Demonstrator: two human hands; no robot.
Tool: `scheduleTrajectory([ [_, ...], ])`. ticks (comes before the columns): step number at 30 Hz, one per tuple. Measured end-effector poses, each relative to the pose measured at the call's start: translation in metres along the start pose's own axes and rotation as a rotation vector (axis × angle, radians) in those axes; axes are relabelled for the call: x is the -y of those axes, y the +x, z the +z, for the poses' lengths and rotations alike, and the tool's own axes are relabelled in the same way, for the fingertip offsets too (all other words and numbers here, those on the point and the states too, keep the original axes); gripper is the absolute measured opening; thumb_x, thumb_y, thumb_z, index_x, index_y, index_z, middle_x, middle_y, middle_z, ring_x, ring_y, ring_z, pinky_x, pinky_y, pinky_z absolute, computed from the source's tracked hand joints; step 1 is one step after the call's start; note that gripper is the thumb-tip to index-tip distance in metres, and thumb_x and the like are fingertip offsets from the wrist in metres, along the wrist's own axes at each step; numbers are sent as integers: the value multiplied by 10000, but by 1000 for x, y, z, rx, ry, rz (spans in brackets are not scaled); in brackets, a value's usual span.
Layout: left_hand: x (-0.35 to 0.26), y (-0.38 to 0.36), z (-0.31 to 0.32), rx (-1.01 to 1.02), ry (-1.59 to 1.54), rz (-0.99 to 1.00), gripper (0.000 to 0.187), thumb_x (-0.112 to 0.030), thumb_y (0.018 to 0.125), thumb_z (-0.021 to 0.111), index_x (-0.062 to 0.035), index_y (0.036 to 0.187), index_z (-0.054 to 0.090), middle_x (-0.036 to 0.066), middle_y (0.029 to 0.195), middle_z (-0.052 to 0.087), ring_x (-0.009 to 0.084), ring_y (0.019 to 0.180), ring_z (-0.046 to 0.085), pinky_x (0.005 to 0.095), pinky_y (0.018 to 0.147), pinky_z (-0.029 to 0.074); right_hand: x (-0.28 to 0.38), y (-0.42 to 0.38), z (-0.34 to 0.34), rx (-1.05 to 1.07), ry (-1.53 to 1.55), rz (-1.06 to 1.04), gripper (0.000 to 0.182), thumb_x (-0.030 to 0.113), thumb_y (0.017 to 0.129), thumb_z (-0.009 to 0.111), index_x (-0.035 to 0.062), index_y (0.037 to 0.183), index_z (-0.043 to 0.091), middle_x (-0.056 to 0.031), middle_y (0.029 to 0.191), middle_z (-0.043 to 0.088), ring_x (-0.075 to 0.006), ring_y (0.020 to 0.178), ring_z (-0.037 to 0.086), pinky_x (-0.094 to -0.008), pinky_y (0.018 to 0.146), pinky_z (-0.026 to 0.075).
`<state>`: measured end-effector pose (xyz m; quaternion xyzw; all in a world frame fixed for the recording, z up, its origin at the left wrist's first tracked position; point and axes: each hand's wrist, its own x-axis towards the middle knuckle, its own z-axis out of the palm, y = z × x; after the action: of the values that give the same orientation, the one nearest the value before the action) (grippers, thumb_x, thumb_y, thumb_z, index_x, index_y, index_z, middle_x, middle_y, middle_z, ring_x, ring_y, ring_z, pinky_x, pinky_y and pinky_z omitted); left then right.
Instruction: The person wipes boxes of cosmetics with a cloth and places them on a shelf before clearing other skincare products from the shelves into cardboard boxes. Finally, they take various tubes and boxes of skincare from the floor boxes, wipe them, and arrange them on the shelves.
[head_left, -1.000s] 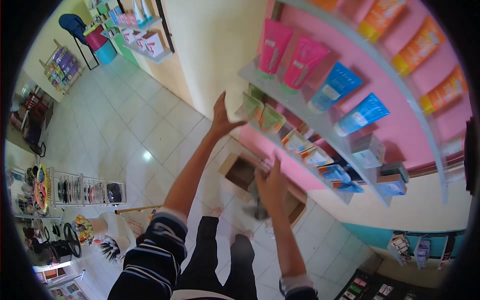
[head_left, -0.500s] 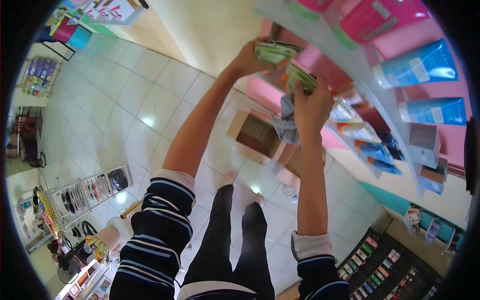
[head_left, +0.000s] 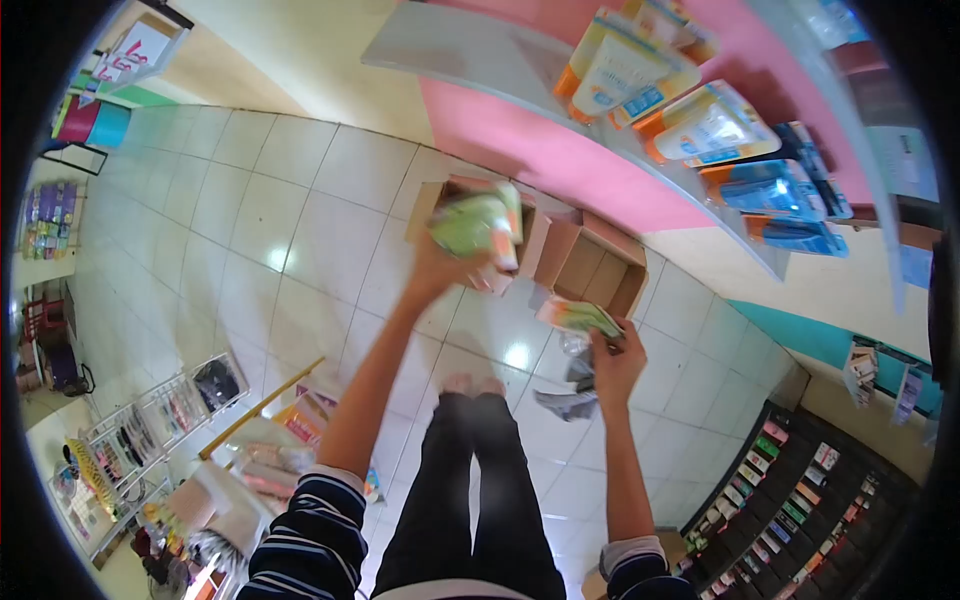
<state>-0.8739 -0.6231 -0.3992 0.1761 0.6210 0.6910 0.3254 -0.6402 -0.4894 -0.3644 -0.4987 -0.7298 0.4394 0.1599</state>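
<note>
My left hand [head_left: 440, 268] is closed around several green-and-white packs [head_left: 470, 225], smeared by motion, above an open cardboard box [head_left: 428, 205]. My right hand [head_left: 618, 360] grips a green-and-orange pack [head_left: 578, 316] between thumb and fingers. A grey cloth [head_left: 570, 402] hangs just below that pack, against the right hand. Beyond the right hand, a second cardboard box [head_left: 600, 265] stands open on the floor. How many packs the left hand holds is hard to make out.
A grey wall shelf [head_left: 470, 45] at upper right bears orange-and-white packs [head_left: 625, 70] and blue packs [head_left: 765, 190]. A dark display rack [head_left: 790, 500] stands at lower right. At left are a wire rack [head_left: 165, 400] and a yellow pole [head_left: 260, 410]. Tiled floor [head_left: 330, 240] surrounds my feet.
Both hands have come down from the shelf with the green packs, the left now over a box. The grey cloth has moved down with the right hand. My view has shifted.
</note>
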Motion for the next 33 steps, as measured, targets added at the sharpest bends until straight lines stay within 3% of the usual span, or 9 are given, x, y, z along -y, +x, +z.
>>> scheduleTrajectory([
  [2, 50, -2, 34, 67, -57, -192, 391, -96, 593, 718, -4, 934, 552, 48, 787, 596, 87, 579, 554, 220, 402, 454, -66, 30, -4, -62, -221, 7, 250, 149, 678, 645, 49, 892, 563, -104, 717, 619, -167, 610, 584, -286, 546, 440],
  [5, 151, 14, 64, 89, 66, -72, 449, -123, 544, 753, -13, 938, 566, 25, 819, 598, 81, 739, 535, 260, 699, 442, -170, 81, 2, -137, -484, -50, 266, 184, 666, 647, 63, 891, 573, -109, 698, 614, -217, 635, 597, -332, 565, 446],
  [8, 190, 34, 45, -34, -96, 25, 449, -109, 555, 760, -14, 949, 567, 28, 868, 603, 77, 772, 550, 258, 703, 458, -222, 125, 19, -131, -382, -92, 247, 178, 680, 632, 35, 875, 581, -114, 695, 612, -204, 626, 594, -315, 555, 441],
  [15, 316, 138, -60, 118, 835, -301, 538, -212, 381, 791, -34, 861, 624, 116, 869, 625, 190, 815, 603, 296, 730, 482, -194, 198, 149, 42, -16, -490, 271, 179, 649, 633, -23, 826, 598, -114, 659, 602, -167, 574, 549, -290, 546, 424],
  [23, 388, 170, -77, 140, 942, -300, 704, -300, 370, 794, -10, 973, 577, 137, 966, 593, 253, 874, 579, 313, 799, 445, -130, 193, 206, 114, 37, -277, 281, 208, 620, 660, -26, 767, 610, -107, 607, 582, -165, 570, 554, -291, 549, 426],
  [25, 350, 141, -69, 41, 1068, -295, 763, -339, 513, 737, -5, 1134, 446, 146, 1035, 555, 296, 1018, 495, 407, 866, 387, -124, 183, 209, 130, 52, -280, 291, 215, 618, 662, -29, 769, 610, -110, 603, 581, -164, 564, 551, -294, 547, 426],
  [27, 316, 82, -66, -260, 1339, 107, 754, -345, 626, 674, -49, 1226, 327, 189, 1163, 444, 319, 1113, 387, 440, 937, 289, -109, 178, 212, 121, 95, -321, 301, 221, 617, 664, -31, 771, 610, -113, 599, 580, -162, 558, 549, -297, 544, 426],
  [29, 296, 30, -70, -576, 1160, 248, 681, -316, 679, 629, -45, 1224, 324, 238, 1305, 213, 375, 1203, 218, 535, 964, 153, -111, 171, 227, 234, 40, -374, 321, 259, 609, 669, -16, 764, 613, -131, 637, 590, -201, 591, 567, -315, 564, 430],
  [33, 356, 16, -81, -754, 952, 83, 712, -335, 684, 625, -39, 1240, 294, 257, 1339, 21, 439, 1216, 116, 546, 965, 123, -159, 185, 294, 319, -175, -368, 366, 300, 599, 667, 3, 804, 611, -173, 818, 599, -274, 778, 576, -373, 665, 431],
])
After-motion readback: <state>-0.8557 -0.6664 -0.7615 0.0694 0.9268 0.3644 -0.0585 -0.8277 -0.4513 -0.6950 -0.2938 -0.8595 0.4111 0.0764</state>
